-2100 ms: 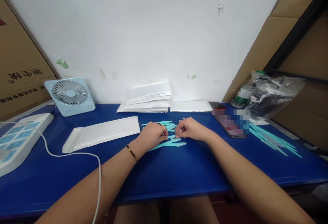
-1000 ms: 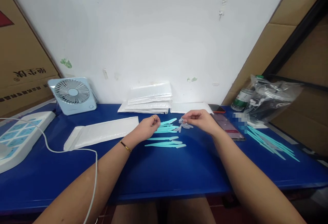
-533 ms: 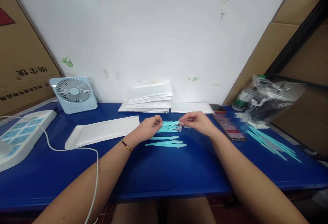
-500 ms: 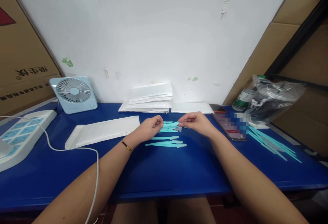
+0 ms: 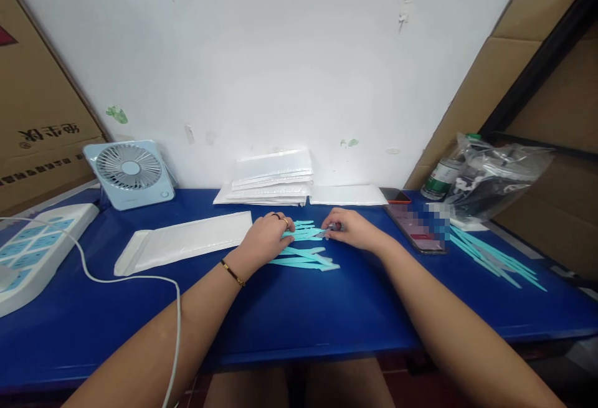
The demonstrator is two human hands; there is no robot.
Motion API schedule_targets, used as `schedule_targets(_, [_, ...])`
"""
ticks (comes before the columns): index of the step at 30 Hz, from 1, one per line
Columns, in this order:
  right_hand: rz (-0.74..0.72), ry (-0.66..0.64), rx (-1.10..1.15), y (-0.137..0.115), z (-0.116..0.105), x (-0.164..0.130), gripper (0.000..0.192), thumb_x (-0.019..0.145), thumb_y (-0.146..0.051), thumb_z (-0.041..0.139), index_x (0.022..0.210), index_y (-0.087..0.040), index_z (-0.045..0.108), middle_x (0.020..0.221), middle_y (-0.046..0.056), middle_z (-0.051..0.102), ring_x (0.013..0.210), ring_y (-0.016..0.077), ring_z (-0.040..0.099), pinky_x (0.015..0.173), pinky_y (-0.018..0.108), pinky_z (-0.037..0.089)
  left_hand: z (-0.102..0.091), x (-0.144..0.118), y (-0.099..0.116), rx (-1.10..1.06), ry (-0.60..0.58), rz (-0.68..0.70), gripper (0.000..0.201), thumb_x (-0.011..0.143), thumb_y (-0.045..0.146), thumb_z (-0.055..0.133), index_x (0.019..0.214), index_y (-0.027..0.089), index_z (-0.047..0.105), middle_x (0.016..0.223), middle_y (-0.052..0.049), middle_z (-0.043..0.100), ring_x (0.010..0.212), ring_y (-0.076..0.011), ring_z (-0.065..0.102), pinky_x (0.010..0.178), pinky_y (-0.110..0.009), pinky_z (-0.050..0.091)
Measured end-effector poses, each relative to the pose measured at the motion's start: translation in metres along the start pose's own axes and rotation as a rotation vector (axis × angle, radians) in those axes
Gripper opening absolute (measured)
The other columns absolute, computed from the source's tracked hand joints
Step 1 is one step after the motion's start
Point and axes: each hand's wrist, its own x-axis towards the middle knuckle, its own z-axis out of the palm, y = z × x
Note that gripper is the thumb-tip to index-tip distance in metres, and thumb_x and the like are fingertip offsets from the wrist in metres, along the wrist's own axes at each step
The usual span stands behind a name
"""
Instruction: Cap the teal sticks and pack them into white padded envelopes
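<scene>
Several turquoise eyebrow razors (image 5: 303, 251) lie in a loose fan on the blue table between my hands, their handles pointing left and their blade ends right. My left hand (image 5: 268, 237) is bent over the handle ends, with thumb and fingers closed around some of them. At the other side, the curled fingers of my right hand (image 5: 348, 228) pinch a greyish razor (image 5: 322, 233) near its blade end. Fingers partly hide the upper razors. To the left of my left hand lies a long white padded envelope (image 5: 187, 243) with its flap at the left end.
White envelopes (image 5: 271, 177) are stacked against the wall. On the right are a phone (image 5: 413, 227), more turquoise razors (image 5: 499, 258), a bottle (image 5: 439, 177) and a clear plastic bag (image 5: 504, 171). A fan (image 5: 131, 171), a power strip (image 5: 42, 252) and a white cable (image 5: 126, 279) occupy the left.
My left hand has turned palm-down over the handles. My right hand has lowered slightly at the blade ends. The nearer razors have shifted and now cross one another.
</scene>
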Motion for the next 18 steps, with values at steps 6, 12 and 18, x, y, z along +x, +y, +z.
schedule_targets(6, [0.094, -0.031, 0.037, 0.0004, -0.0018, -0.0019, 0.008, 0.076, -0.021, 0.057, 0.078, -0.018, 0.065, 0.076, 0.002, 0.062, 0.066, 0.0125, 0.054, 0.06, 0.023, 0.039, 0.0007, 0.0044, -0.0063, 0.108, -0.073, 0.011, 0.015, 0.081, 0.024, 0.05, 0.078, 0.019, 0.064, 0.082, -0.003, 0.065, 0.072, -0.0162, 0.057, 0.062, -0.025, 0.037])
schedule_targets(12, [0.161, 0.037, 0.166, -0.0019, -0.0044, -0.0018, 0.014, 0.077, -0.03, 0.058, 0.081, -0.017, 0.063, 0.067, 0.0, 0.063, 0.06, 0.0115, 0.055, 0.056, 0.021, 0.038, -0.0031, 0.0037, -0.0057, 0.111, -0.012, 0.024, 0.022, 0.084, 0.019, 0.042, 0.076, 0.018, 0.062, 0.078, -0.004, 0.064, 0.067, -0.0149, 0.056, 0.059, -0.025, 0.034])
schedule_targets(18, [0.17, 0.061, 0.138, -0.003, -0.0053, -0.0016, 0.015, 0.077, -0.032, 0.059, 0.078, -0.018, 0.064, 0.064, 0.0, 0.062, 0.057, 0.0103, 0.052, 0.054, 0.02, 0.037, 0.0004, 0.0051, -0.0107, 0.072, 0.015, 0.032, 0.022, 0.085, 0.022, 0.043, 0.077, 0.019, 0.062, 0.08, -0.002, 0.065, 0.068, -0.0154, 0.057, 0.059, -0.025, 0.035])
